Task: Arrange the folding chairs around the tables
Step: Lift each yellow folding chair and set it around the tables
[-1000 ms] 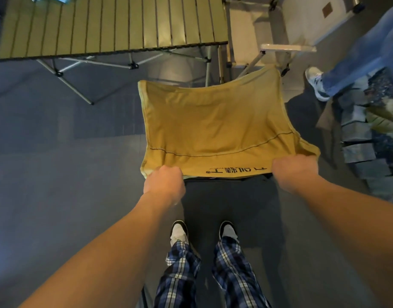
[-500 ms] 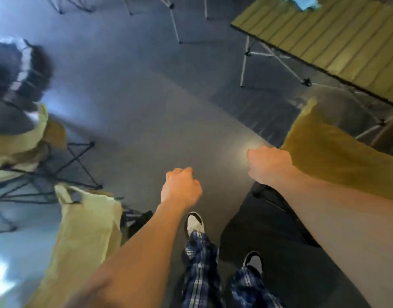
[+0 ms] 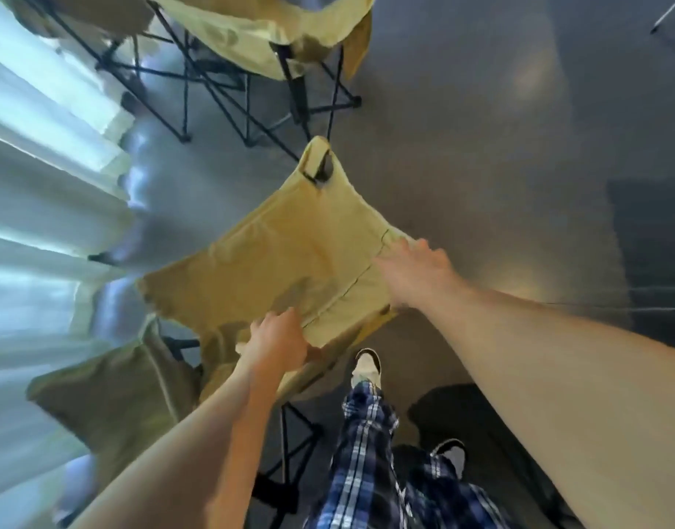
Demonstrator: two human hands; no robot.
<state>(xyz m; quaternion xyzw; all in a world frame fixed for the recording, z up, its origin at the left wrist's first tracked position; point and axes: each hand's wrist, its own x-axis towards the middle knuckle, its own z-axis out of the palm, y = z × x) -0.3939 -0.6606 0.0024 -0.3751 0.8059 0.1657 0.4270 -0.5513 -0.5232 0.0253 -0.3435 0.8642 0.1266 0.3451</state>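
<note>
— Fingers of my left hand (image 3: 277, 339) are curled over the near edge of the tan folding chair (image 3: 290, 261), gripping the fabric of its backrest. My right hand (image 3: 416, 271) lies on the far corner with fingers spread and fairly straight, not yet wrapped round anything.

— Where does the chair stand?

— From the head camera: directly in front of me on the grey floor (image 3: 500, 147), its backrest under both hands, its black frame (image 3: 286, 444) below beside my plaid trouser leg (image 3: 366, 433). A darker olive chair (image 3: 114, 395) touches it on my left, by the white curtain (image 3: 42, 185), and another pale chair (image 3: 259, 28) stands further ahead.

— How do you lift it cleanly?

— I would first curl the right fingers round the top edge, so both corners are held evenly. Then raise it straight up, I think, because its legs could snag the olive chair's frame. No table shows here, so I must turn to find one.
</note>
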